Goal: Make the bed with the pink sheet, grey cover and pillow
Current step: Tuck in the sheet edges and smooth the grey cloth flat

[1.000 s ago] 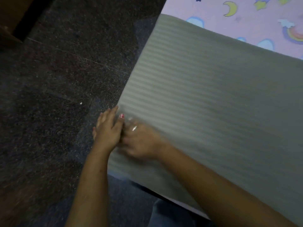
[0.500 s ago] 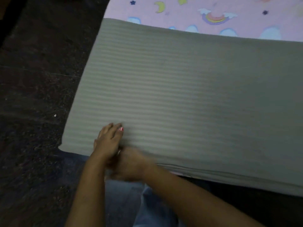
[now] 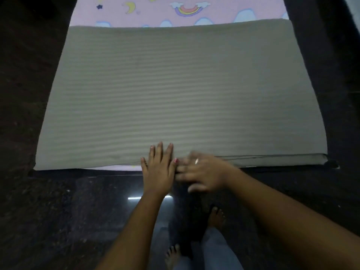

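- While both hands sit at the near edge of the cover [image 3: 175, 94], it lies flat across the bed on top of the sheet [image 3: 175, 12]. Pink print shows past the far edge, and a thin pink strip shows under the near edge, left of the hands.
- Cover's long axis runs left-right, and its stripes run the same way. Stacked fold layers show along the near edge, right of the hands.
- Left hand [image 3: 158, 168]: palm down, fingers straight, tips on the cover, heel hanging off the edge. It presses and grips nothing.
- Right hand [image 3: 202, 174]: motion-blurred and just beside the left, with its fingers pointing toward it. They look loose and extended, and no cloth is seen in them.
- Key relation: the cover lies ahead of both sets of fingertips, and both hands are about mid-edge. The right is nearer the layered stretch, the left nearer the left corner.
- My read: this is smoothing or squaring the near edge. The next move is probably each hand sweeping outward along the long axis.
- Risk: dragging the top layer could skew the fold.
- Pillow is not in view, so that step looks open.
- Bare feet [image 3: 215, 217] on the dark floor [image 3: 58, 211] below.
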`<control>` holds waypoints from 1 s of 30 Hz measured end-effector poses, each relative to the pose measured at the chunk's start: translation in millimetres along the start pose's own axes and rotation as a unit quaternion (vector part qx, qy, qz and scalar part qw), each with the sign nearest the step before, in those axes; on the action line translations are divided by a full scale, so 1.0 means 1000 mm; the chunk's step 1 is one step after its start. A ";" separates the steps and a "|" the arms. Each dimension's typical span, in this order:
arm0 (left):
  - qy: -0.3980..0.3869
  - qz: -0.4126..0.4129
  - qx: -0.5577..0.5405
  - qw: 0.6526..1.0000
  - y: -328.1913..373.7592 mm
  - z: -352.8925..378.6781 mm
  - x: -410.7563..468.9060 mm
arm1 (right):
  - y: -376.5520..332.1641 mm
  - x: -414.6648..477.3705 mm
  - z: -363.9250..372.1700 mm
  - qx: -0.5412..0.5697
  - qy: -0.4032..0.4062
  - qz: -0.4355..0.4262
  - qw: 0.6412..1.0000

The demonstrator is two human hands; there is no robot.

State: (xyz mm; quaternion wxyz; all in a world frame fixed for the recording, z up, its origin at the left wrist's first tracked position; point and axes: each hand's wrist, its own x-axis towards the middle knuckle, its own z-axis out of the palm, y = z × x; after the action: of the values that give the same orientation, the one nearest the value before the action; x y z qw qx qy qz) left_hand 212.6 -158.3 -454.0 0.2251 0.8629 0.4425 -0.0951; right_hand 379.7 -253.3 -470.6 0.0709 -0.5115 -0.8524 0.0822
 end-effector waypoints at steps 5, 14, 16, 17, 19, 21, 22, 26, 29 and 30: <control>0.004 0.045 0.052 0.998 -0.014 0.016 -0.007 | 0.016 -0.042 0.003 -0.042 0.015 0.373 0.927; -0.036 0.059 0.049 0.996 -0.053 0.007 -0.053 | -0.085 0.018 0.019 0.048 0.030 0.254 0.966; 0.034 0.035 0.021 0.999 -0.072 0.005 -0.059 | -0.078 0.042 0.014 0.030 0.094 0.308 0.946; 0.085 0.033 -0.001 0.996 -0.082 0.004 -0.059 | -0.072 0.053 0.009 0.017 0.100 0.334 0.937; 0.158 -0.016 -0.104 0.982 -0.097 0.001 -0.060 | -0.064 0.072 0.009 0.021 0.062 0.352 0.934; 0.166 -0.112 -0.256 0.946 -0.101 -0.003 -0.057 | -0.063 0.087 0.014 0.030 0.005 0.341 0.940; 0.161 -0.143 -0.328 0.920 -0.099 -0.007 -0.052 | -0.067 0.091 0.018 0.023 -0.019 0.328 0.944; 0.108 -0.235 -0.600 0.757 -0.096 -0.024 -0.026 | -0.082 0.107 0.029 0.018 -0.074 0.152 0.985; 0.104 -0.302 -0.655 0.685 -0.095 -0.038 -0.013 | -0.069 0.122 0.016 0.024 -0.012 0.086 0.996; 0.116 -0.327 -0.667 0.659 -0.094 -0.041 -0.009 | -0.061 0.126 0.012 0.034 0.025 0.135 0.990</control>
State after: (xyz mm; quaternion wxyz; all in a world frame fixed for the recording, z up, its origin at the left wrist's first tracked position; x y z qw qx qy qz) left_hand 130.7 -97.5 -443.0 0.6418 0.2851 0.6632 0.2588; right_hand 266.0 -170.6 -464.3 0.0978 -0.6210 -0.7702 0.1071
